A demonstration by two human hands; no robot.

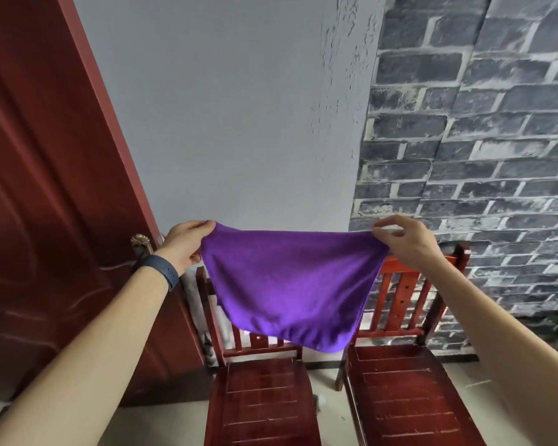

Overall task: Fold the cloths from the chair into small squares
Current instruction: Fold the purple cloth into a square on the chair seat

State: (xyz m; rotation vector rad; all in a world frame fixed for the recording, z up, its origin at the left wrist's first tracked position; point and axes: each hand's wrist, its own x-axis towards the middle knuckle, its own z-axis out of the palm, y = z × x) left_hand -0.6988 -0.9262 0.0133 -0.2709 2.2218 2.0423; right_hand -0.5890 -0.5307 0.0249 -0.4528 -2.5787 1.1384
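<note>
A purple cloth (290, 284) hangs spread out in the air in front of me, above two red wooden chairs. My left hand (187, 244) pinches its top left corner, and a dark blue band is on that wrist. My right hand (406, 241) pinches its top right corner between thumb and fingers. The cloth sags in the middle and its lower edge hangs over the backs of the chairs. The left chair (261, 400) and the right chair (406, 397) show bare seats; no other cloths are visible on them.
A dark red door (45, 220) with a metal handle (140, 244) stands at the left. A pale grey wall (223, 123) is behind the chairs, and a grey brick-pattern wall (480, 156) is at the right. Light floor shows between and beside the chairs.
</note>
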